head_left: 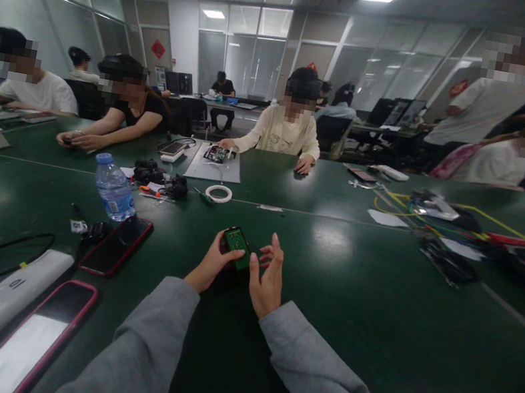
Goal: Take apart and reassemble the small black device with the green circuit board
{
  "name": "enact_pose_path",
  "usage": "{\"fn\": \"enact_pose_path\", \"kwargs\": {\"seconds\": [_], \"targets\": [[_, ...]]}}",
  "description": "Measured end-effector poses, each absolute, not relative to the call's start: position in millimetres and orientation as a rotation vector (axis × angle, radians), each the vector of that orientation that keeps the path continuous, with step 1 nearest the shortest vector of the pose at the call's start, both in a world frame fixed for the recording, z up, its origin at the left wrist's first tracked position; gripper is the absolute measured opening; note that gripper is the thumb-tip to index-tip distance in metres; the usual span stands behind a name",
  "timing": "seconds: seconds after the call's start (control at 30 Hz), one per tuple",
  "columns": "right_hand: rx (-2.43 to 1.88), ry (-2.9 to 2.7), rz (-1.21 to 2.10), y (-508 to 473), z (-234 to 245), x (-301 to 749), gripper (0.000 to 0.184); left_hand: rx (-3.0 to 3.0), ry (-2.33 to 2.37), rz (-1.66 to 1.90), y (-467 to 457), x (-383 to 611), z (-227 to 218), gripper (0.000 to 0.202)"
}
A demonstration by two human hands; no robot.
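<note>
My left hand [211, 263] grips a small device with a green circuit board [236, 240] in a dark frame, its thumb lying over the lower part of the board. The board faces up and is tilted, just above the green table. Close by on the right, my right hand [268, 284] has its fingers spread, with the thumb near the board's right edge. Whether that thumb touches the edge I cannot tell. The underside of the device and some of my left fingers are hidden.
To my left are a water bottle [114, 189], a black phone with a red edge [117, 245], a pink-edged phone [40, 333] and a white power bank [5, 300]. Ahead lies a tape roll [219, 194]. Cables [449, 257] lie right. A person [285, 126] sits opposite.
</note>
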State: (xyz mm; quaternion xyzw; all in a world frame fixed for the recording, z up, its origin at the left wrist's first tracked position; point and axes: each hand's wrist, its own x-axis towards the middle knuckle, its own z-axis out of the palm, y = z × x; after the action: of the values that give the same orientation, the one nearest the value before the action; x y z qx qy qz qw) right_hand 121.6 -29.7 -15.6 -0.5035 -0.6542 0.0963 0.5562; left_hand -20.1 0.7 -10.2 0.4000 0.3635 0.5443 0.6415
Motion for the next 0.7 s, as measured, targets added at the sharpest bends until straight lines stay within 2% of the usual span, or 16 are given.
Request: {"fn": "enact_pose_path", "kwargs": {"seconds": [0.47, 0.7], "targets": [[-1.166, -1.604, 0.192, -32.2, -13.1, 121.0, 0.062, 0.891, 0.817, 1.241, -3.0, -19.6, -4.6, 0.072], [-1.201, -1.466, 0.397, -28.6, -15.0, 121.2, 0.058, 0.840, 0.757, 1.245, -6.6, -19.8, 1.8, 0.066]]}}
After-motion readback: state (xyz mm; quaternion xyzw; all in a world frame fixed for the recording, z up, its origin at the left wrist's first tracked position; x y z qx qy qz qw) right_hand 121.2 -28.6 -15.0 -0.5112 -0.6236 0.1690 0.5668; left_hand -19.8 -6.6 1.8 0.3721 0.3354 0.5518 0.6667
